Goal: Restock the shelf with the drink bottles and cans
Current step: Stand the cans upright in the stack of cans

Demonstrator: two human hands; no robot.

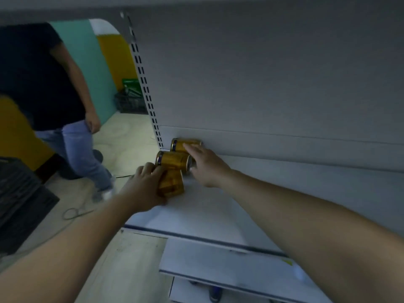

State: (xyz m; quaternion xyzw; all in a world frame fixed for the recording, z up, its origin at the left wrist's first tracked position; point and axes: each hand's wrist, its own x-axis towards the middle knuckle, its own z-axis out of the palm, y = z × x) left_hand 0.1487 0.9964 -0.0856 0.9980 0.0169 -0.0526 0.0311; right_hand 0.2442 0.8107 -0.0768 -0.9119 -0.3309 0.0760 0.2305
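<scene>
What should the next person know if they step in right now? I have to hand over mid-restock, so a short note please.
Left hand: wrapped around the nearest gold can, at the left end of the shelf.
Right hand: open, fingertips touching the back can and resting beside the middle can.
Placed: three gold cans in a front-to-back row by the slotted upright, the back one against the rear panel.
Left: most of the shelf is bare. No bottles or further cans are in view; dark crates sit on the floor to the left, contents not visible.
</scene>
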